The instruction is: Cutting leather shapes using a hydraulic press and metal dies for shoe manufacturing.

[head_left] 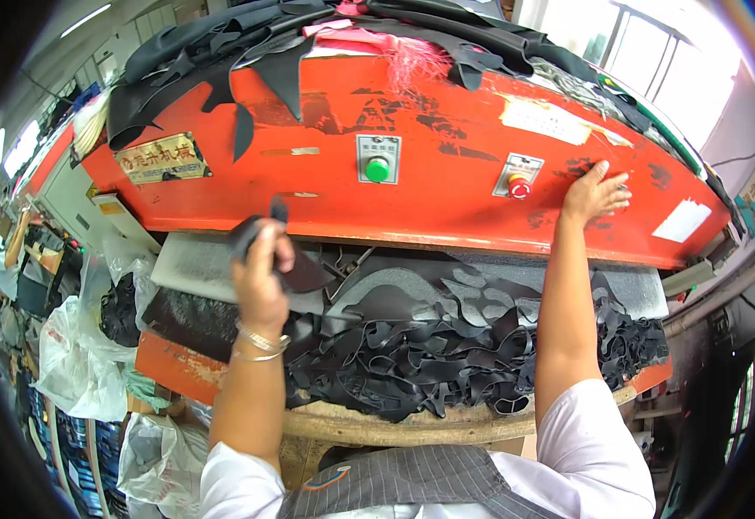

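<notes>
My left hand (260, 268) is raised over the left part of the press bed, its fingers curled round dark leather pieces (308, 272). Motion blurs them, so I cannot tell how many there are. Higher up, my right hand (598, 195) lies with fingers stretched out against the red machine front (446, 208), holding nothing. Just left of it is a red mushroom-shaped button (518, 187). A green button (377, 169) sits nearer the middle of the panel. Below, cut black leather (395, 294) lies on the grey bed.
A tangled heap of black leather scraps (412, 363) fills the bed's front edge, behind a wooden rail (395, 427). More black sheets (170, 95) and pink fibres (412, 56) drape over the machine's top. Plastic bags (79, 363) stand at the left.
</notes>
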Available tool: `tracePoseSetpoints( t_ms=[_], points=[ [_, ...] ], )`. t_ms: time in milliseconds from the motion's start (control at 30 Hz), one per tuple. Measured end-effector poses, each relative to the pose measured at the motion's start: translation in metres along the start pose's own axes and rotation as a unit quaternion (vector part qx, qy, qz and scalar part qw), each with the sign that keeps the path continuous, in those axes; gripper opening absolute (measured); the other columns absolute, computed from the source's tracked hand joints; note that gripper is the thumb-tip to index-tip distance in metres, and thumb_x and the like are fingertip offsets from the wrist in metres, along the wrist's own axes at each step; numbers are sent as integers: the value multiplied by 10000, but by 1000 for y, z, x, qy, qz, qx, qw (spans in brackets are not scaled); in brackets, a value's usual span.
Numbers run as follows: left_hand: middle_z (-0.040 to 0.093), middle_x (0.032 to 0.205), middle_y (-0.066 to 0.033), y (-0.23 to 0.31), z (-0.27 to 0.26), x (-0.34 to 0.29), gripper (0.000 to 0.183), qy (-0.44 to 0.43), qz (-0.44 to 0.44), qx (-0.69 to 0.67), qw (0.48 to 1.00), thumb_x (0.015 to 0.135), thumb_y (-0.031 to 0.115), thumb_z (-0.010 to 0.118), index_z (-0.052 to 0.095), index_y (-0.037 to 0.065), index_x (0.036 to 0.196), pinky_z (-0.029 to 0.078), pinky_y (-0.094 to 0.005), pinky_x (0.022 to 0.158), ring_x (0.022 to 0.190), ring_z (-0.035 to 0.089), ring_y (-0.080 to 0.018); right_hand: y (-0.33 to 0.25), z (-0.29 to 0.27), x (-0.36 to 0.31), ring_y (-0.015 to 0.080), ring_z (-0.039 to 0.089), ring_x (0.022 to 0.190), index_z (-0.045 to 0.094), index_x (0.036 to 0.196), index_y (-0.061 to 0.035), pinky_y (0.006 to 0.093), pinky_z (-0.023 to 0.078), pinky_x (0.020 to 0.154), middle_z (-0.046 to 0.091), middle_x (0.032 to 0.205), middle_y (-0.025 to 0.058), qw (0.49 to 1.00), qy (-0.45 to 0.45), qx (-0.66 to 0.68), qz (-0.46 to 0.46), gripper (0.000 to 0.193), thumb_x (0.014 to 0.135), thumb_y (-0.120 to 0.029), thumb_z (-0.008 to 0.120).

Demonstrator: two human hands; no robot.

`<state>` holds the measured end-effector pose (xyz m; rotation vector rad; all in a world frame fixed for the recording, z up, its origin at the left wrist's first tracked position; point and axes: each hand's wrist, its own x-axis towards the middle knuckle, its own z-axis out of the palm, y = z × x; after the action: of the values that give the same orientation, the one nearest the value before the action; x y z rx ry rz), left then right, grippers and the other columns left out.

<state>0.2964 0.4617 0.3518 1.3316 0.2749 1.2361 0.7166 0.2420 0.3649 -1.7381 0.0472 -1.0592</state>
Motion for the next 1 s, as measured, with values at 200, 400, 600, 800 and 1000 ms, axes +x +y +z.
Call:
tracePoseSetpoints(
  t_ms=[200, 400, 600, 800, 1000],
  points=[
    [536, 711, 38, 16, 71, -13, 156, -86, 117, 67, 987, 972, 165, 559, 593, 39, 888, 401, -246, 576, 657, 492, -44, 8, -70, -3, 483, -14, 1443, 191, 1501, 8, 605, 48, 1137, 54, 1545, 334, 999, -18, 12, -45, 810, 967, -574, 369],
    [632, 828, -208, 6, 69, -19, 197, -114, 281, 425, 852, 932, 174, 551, 614, -5, 876, 474, -455, 709, 772, 591, -419, 13, -125, -11, 476, -27, 1445, 171, 1508, 1, 599, 43, 1140, 47, 1555, 314, 997, -52, -4, -50, 814, 967, -572, 375],
    [621, 793, -234, 70, 42, -60, 228, -208, 127, 378, 893, 925, 213, 537, 587, -4, 876, 471, -496, 711, 786, 586, -435, 29, -200, -24, 409, 92, 1458, 250, 1481, 22, 492, 101, 1170, 167, 1547, 287, 982, -153, 79, -74, 762, 960, -473, 504],
    [627, 869, -223, 71, -61, -210, 288, -389, -40, 519, 760, 905, 301, 552, 611, 19, 899, 489, -499, 742, 833, 600, -422, 9, -340, -176, 310, 577, 1100, 601, 1187, -45, 405, 453, 933, 631, 1112, 183, 795, -570, 93, -184, 470, 807, -289, 731],
    [642, 919, -139, 26, -73, -285, 234, -316, -8, 567, 761, 826, 253, 623, 673, 41, 912, 449, -441, 910, 977, 599, -332, -5, -399, -290, 335, 592, 975, 604, 1119, -31, 418, 484, 853, 609, 1026, 146, 631, -669, 0, -393, 553, 671, -283, 808]
  ],
)
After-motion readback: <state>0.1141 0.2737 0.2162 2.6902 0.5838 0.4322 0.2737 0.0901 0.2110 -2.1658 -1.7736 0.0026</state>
